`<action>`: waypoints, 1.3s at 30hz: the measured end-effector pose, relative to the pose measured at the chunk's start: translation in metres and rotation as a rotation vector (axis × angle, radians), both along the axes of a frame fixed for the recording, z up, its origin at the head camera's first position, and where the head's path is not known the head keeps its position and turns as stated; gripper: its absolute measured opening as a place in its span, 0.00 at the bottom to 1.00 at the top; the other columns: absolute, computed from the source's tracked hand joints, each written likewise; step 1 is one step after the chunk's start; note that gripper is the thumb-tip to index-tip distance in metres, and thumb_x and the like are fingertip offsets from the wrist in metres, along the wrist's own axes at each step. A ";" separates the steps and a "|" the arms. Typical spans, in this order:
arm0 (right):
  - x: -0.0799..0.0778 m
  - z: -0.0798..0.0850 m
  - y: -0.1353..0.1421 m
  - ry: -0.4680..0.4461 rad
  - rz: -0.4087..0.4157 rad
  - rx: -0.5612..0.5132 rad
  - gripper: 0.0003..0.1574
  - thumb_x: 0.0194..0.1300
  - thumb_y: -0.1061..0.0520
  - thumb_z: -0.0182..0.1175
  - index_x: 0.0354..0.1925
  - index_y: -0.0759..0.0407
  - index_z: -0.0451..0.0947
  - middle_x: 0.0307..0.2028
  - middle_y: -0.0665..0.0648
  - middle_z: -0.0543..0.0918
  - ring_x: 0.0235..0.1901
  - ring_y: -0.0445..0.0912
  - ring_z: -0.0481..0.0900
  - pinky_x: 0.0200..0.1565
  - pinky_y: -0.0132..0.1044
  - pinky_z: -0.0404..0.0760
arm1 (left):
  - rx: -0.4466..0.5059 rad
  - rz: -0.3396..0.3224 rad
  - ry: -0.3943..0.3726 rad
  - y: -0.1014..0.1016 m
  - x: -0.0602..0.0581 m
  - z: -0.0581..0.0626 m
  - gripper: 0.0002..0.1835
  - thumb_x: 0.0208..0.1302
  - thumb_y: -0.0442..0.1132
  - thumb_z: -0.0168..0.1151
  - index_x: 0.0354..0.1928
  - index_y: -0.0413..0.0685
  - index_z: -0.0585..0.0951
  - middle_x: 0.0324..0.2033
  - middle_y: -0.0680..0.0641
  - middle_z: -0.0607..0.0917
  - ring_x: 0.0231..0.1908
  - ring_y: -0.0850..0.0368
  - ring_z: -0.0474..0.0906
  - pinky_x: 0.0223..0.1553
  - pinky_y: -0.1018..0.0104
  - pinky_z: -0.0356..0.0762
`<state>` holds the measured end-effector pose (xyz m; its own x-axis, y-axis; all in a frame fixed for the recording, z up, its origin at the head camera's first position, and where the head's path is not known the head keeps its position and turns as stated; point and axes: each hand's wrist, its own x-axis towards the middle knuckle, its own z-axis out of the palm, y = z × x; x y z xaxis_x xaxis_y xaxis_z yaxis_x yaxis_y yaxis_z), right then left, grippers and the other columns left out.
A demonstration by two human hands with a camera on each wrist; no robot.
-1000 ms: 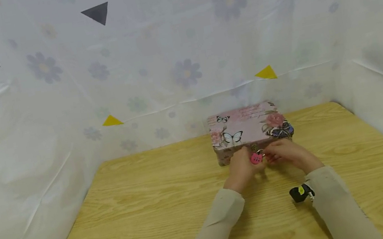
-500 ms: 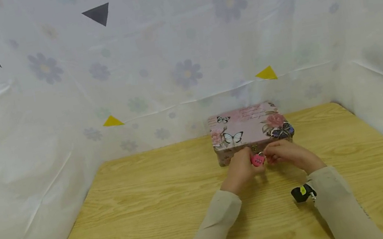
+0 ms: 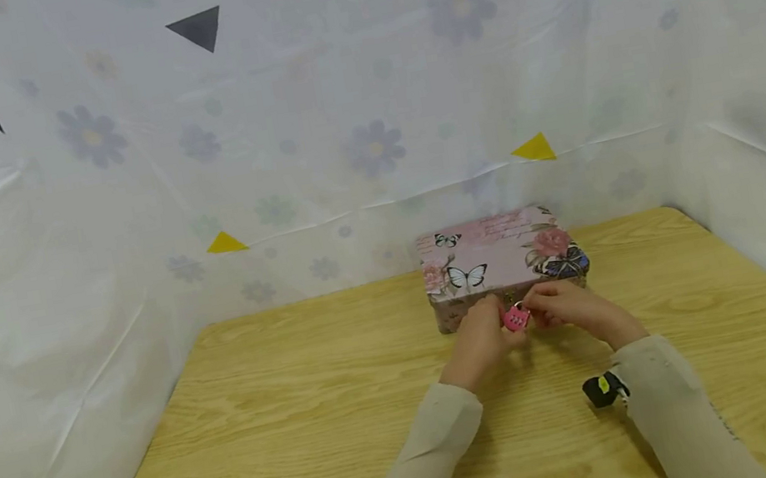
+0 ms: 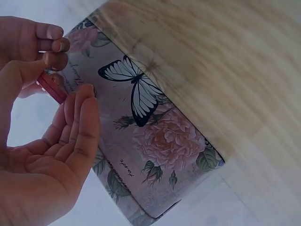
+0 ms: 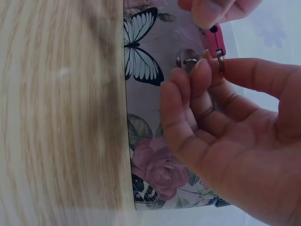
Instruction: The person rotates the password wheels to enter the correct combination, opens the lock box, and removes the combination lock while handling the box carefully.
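Observation:
A small pink combination padlock [image 3: 516, 318] is held between both hands in front of a flowered box [image 3: 488, 255]. My left hand [image 3: 480, 341] pinches the padlock's body between thumb and fingers; in the left wrist view its red edge [image 4: 51, 88] shows between them. From the other side, my right hand [image 3: 581, 311] has thumb and fingertips at the metal shackle [image 5: 221, 63], gripping it. The box's lid is down, and its round metal clasp [image 5: 188, 60] appears beside the right fingertips. Dials face up on the padlock in the head view.
The box, printed with butterflies and roses, stands near the back edge of the wooden table [image 3: 307, 421]. White flowered sheeting [image 3: 309, 158] rises behind and at both sides. A black wrist camera [image 3: 604, 388] sits at the right cuff.
The padlock has shifted slightly right and tilted between the fingers. Both hands stay at the front of the box, moving only a little; the box has not moved.

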<state>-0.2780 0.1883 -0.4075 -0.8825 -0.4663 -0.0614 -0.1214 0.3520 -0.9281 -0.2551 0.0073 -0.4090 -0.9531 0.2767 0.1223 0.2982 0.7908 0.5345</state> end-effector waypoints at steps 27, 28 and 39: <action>0.004 0.006 -0.018 -0.005 0.022 -0.019 0.17 0.71 0.56 0.55 0.38 0.72 0.78 0.35 0.58 0.84 0.40 0.53 0.82 0.47 0.48 0.82 | 0.123 0.069 0.058 -0.010 0.006 0.002 0.18 0.55 0.42 0.73 0.35 0.43 0.73 0.26 0.51 0.75 0.25 0.61 0.68 0.25 0.72 0.68; 0.004 0.005 -0.020 -0.010 0.022 -0.030 0.17 0.71 0.57 0.56 0.38 0.73 0.78 0.34 0.58 0.84 0.39 0.52 0.83 0.47 0.48 0.82 | 0.152 0.066 0.046 -0.011 0.006 0.002 0.18 0.55 0.41 0.73 0.37 0.42 0.73 0.28 0.50 0.77 0.27 0.61 0.70 0.27 0.73 0.70; 0.009 0.006 -0.041 -0.056 0.000 -0.102 0.17 0.72 0.61 0.54 0.44 0.78 0.75 0.33 0.59 0.84 0.35 0.47 0.84 0.42 0.44 0.85 | 0.286 -0.011 -0.034 -0.034 0.007 0.007 0.17 0.55 0.33 0.70 0.46 0.38 0.77 0.34 0.47 0.82 0.32 0.63 0.76 0.32 0.76 0.76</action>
<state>-0.2685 0.1473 -0.4018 -0.8790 -0.4726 -0.0631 -0.0678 0.2550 -0.9646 -0.2480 -0.0263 -0.4021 -0.9553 0.2456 0.1647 0.2837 0.6038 0.7450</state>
